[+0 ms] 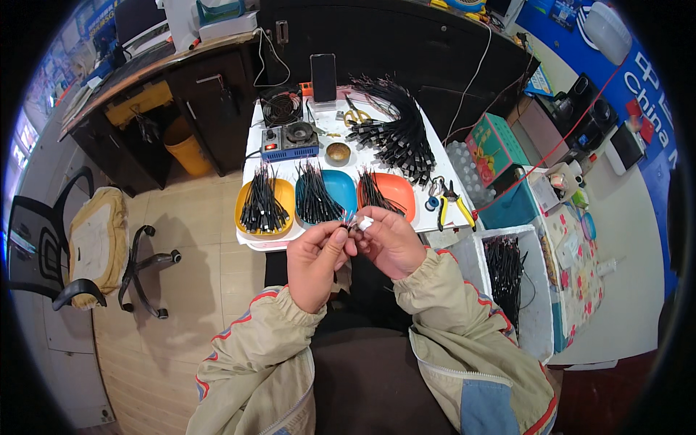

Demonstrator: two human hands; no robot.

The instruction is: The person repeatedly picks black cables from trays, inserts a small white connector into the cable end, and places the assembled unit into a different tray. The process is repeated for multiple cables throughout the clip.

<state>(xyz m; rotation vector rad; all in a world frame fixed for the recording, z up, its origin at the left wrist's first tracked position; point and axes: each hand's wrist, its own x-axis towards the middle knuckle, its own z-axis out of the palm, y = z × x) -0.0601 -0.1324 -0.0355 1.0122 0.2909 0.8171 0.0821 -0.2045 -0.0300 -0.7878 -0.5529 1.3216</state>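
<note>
My left hand (317,261) pinches a short black cable whose thin coloured wire ends (349,217) stick up between the fingertips. Close against it, my right hand (393,246) has its thumb and fingers pressed together at those wires. Something white (365,223) shows at the right thumb tip; whether it is a wrap or a held piece I cannot tell. Just beyond the hands stand a yellow tray (241,209), a blue tray (346,185) and an orange tray (406,194), each with black cables (264,209) in it.
On the white table are a blue heating device (290,152), a small round bowl (338,153), scissors (357,116), a phone (323,77), a heap of black cables (399,134) and yellow-handled pliers (454,207). A white foam box (535,246) stands right; an office chair (94,246) is left.
</note>
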